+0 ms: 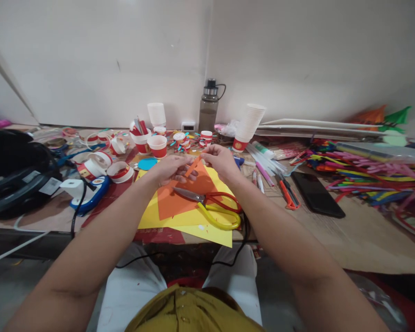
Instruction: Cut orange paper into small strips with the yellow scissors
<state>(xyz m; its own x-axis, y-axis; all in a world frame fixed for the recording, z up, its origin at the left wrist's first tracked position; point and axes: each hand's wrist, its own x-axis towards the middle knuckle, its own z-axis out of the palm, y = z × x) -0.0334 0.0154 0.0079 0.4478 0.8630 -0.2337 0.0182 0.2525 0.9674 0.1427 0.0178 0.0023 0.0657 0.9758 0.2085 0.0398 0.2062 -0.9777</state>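
Note:
Both my hands are raised over the sheets at the middle of the table. Between them is a narrow orange paper strip (192, 166). My right hand (218, 160) pinches its upper end, and my left hand (175, 169) has its fingers curled round the lower part. Beneath lies an orange paper sheet (173, 203) on yellow sheets (214, 235). Scissors with a red and a yellow handle (216, 207) rest on the sheets, blades pointing left, slightly apart from my hands. A blue paper disc (147, 163) lies left of my left hand.
Paper cups (157, 146), a bottle (208, 110) and a cup stack (251, 122) stand behind. Cut cup rings (120, 171) and a blue power strip (93, 196) lie left. On the right are a cutter (289, 193), a phone (317, 194) and coloured pipe cleaners (370, 180).

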